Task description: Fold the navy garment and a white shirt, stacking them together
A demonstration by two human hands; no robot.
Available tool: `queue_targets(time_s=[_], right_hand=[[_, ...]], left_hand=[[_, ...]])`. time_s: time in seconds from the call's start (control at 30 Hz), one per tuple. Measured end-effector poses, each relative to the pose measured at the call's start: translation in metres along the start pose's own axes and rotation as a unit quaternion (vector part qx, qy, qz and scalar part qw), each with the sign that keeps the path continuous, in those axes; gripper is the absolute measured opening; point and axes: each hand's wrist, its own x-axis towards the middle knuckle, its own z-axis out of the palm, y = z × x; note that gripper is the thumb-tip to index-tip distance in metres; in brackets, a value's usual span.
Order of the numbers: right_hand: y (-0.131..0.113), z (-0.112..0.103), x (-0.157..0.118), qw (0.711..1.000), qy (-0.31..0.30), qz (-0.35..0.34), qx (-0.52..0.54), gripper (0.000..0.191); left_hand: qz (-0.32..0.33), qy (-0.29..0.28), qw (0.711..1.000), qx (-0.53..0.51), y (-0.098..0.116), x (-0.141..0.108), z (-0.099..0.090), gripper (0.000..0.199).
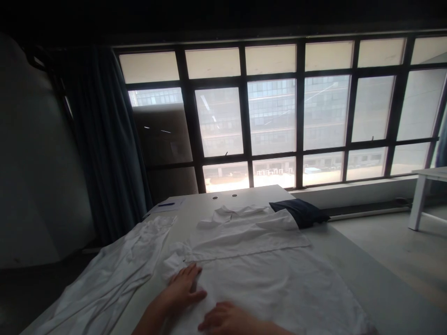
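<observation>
A white shirt [265, 279] is spread over the table with its collar toward the window and its lower part toward me. On its left side, my left hand [184, 287] rests with fingers stretched out and thumb apart. My right hand [228, 318] is close by at the bottom edge of the view, slightly blurred. Its fingers point left and lie loosely bent over the fabric, and I see nothing gripped in them. Some creases run across the cloth around both hands.
Another white garment [129, 260] lies crumpled along the table's left side. A dark folded cloth [300, 211] sits by the right edge, touching the shirt. Paper with a dark pen [166, 204] is at the far left corner of the white table [370, 279]. Windows stand behind.
</observation>
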Motion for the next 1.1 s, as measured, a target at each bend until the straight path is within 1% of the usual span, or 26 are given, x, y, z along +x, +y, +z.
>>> queue_targets(time_s=[0.03, 0.07, 0.1, 0.13, 0.17, 0.2, 0.23, 0.3, 0.4, 0.5, 0.57, 0.63, 0.67, 0.73, 0.8, 0.87, 0.97, 1.03, 1.1], right_hand=[[-0.001, -0.009, -0.003, 0.998, 0.026, 0.059, -0.003, 0.041], [-0.001, -0.019, -0.007, 0.991, 0.052, 0.126, -0.012, 0.053], [0.000, -0.028, -0.013, 0.978, 0.073, 0.196, -0.021, 0.066], [0.001, -0.037, -0.019, 0.963, 0.079, 0.256, -0.027, 0.076], [0.003, -0.046, -0.025, 0.951, 0.071, 0.301, -0.028, 0.082], [0.006, -0.053, -0.030, 0.943, 0.052, 0.328, -0.025, 0.084], [0.008, -0.058, -0.035, 0.939, 0.030, 0.341, -0.019, 0.084], [0.013, -0.064, -0.041, 0.939, 0.003, 0.343, -0.007, 0.080], [0.015, -0.061, -0.043, 0.940, -0.004, 0.341, -0.005, 0.080], [0.014, -0.051, -0.041, 0.934, -0.003, 0.356, -0.017, 0.084], [0.015, -0.049, -0.041, 0.926, -0.008, 0.377, -0.027, 0.093], [0.019, -0.054, -0.045, 0.920, -0.018, 0.391, -0.029, 0.104], [0.021, -0.059, -0.048, 0.919, -0.021, 0.393, -0.027, 0.107], [0.026, -0.070, -0.059, 0.921, -0.018, 0.388, -0.020, 0.102], [0.030, -0.080, -0.077, 0.922, -0.009, 0.386, -0.017, 0.092], [0.037, -0.087, -0.103, 0.918, 0.006, 0.395, -0.027, 0.085], [0.056, -0.096, -0.157, 0.901, 0.028, 0.428, -0.064, 0.080], [0.072, -0.103, -0.201, 0.872, 0.038, 0.477, -0.105, 0.080], [0.088, -0.110, -0.246, 0.824, 0.054, 0.545, -0.144, 0.080]], left_hand=[[-0.001, -0.001, 1.000, 0.005, 0.001, -0.001, 0.006, 0.080], [0.000, 0.007, 1.000, 0.012, 0.001, -0.002, 0.012, 0.083], [0.004, 0.020, 1.000, 0.019, 0.000, -0.002, 0.017, 0.083], [0.008, 0.038, 0.999, 0.026, -0.001, -0.002, 0.020, 0.081], [0.014, 0.056, 0.998, 0.032, -0.003, -0.003, 0.023, 0.079], [0.021, 0.071, 0.997, 0.038, -0.005, -0.003, 0.024, 0.077], [0.032, 0.080, 0.995, 0.043, -0.008, -0.004, 0.024, 0.074], [0.067, 0.086, 0.993, 0.056, -0.015, -0.006, 0.024, 0.070], [0.110, 0.078, 0.987, 0.085, -0.026, -0.009, 0.026, 0.066], [0.113, 0.077, 0.984, 0.110, -0.034, -0.012, 0.030, 0.065], [0.115, 0.077, 0.983, 0.119, -0.037, -0.013, 0.033, 0.064], [0.116, 0.074, 0.983, 0.123, -0.038, -0.014, 0.035, 0.063], [0.114, 0.075, 0.983, 0.124, -0.038, -0.014, 0.036, 0.063], [0.111, 0.078, 0.983, 0.127, -0.037, -0.015, 0.036, 0.063], [0.109, 0.078, 0.983, 0.129, -0.036, -0.018, 0.035, 0.063], [0.105, 0.075, 0.983, 0.130, -0.035, -0.021, 0.033, 0.063], [0.098, 0.074, 0.984, 0.128, -0.033, -0.025, 0.032, 0.063], [0.095, 0.075, 0.985, 0.124, -0.033, -0.028, 0.033, 0.063], [0.090, 0.075, 0.986, 0.118, -0.032, -0.031, 0.035, 0.064]])
